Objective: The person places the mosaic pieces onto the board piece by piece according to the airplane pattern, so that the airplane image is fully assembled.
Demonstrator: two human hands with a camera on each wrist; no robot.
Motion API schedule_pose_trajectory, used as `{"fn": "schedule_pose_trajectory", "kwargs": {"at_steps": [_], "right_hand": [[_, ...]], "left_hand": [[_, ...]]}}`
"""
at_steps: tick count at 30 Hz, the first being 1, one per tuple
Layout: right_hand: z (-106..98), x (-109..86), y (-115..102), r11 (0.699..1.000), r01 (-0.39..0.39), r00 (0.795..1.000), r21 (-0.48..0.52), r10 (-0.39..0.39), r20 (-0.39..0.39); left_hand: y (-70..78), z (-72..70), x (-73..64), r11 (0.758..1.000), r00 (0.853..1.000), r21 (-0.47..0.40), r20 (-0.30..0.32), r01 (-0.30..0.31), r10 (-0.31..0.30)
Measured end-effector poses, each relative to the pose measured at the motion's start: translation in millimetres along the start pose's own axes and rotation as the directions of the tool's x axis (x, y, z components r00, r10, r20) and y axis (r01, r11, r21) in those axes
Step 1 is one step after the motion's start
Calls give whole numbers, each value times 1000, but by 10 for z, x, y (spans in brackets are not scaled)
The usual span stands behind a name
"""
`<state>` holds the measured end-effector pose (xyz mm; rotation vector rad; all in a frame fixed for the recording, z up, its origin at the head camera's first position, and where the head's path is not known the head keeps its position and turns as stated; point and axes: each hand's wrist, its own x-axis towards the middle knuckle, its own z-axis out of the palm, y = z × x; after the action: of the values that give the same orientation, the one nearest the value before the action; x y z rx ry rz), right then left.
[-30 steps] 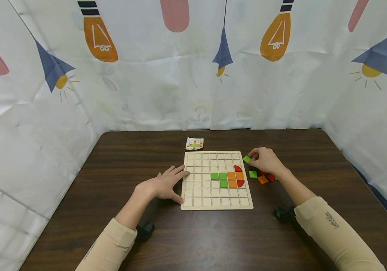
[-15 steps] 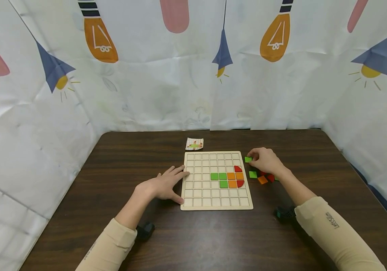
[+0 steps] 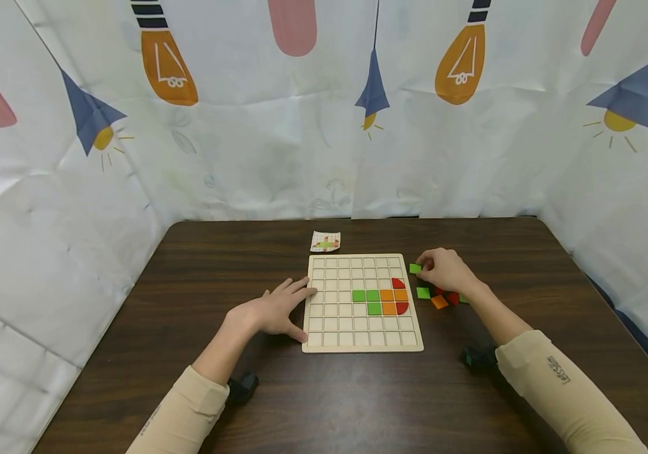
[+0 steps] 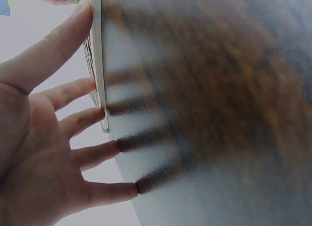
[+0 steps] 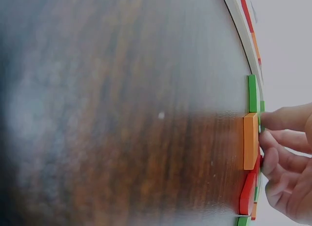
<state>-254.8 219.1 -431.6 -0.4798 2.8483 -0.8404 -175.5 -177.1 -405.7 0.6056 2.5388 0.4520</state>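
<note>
My left hand (image 3: 273, 310) lies with fingers spread at the left edge of a square wooden grid board (image 3: 329, 321). Its thumb and index finger touch the rim, as the left wrist view shows up close. On the board are green square tiles (image 3: 359, 296), orange square tiles (image 3: 389, 308) and red quarter-round tiles (image 3: 402, 308). Just right of the board, my right hand (image 3: 445, 268) pinches a loose green square tile (image 3: 415, 268) at its edge. In the right wrist view the thumb and fingers (image 5: 282, 119) are seen behind an orange tile (image 5: 250, 140).
More loose tiles lie under and near the right hand: a green square (image 3: 423, 293), an orange one (image 3: 440, 302) and a red piece (image 3: 453, 299). A small picture card (image 3: 325, 241) with a coloured grid pattern lies behind the board on the dark wooden table (image 3: 233, 252).
The green tile at my right fingertips has turned from slanted to nearly square with the board and shifted slightly right. My left hand has stayed still.
</note>
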Motion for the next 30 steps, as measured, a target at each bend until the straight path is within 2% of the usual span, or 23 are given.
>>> {"fn": "schedule_pose_trajectory", "kwargs": {"at_steps": [10, 18, 30], "right_hand": [[-4, -39, -58, 999, 53, 999, 10, -53, -9], [2, -105, -161, 997, 65, 998, 50, -63, -23], [97, -154, -344, 989, 120, 993, 87, -119, -18]], "left_hand": [[-20, 11, -2, 1000, 1000, -6, -3, 3, -3], [-20, 8, 3, 1000, 1000, -2, -6, 2, -2], [-17, 12, 5, 1000, 1000, -10, -6, 1, -1]]}}
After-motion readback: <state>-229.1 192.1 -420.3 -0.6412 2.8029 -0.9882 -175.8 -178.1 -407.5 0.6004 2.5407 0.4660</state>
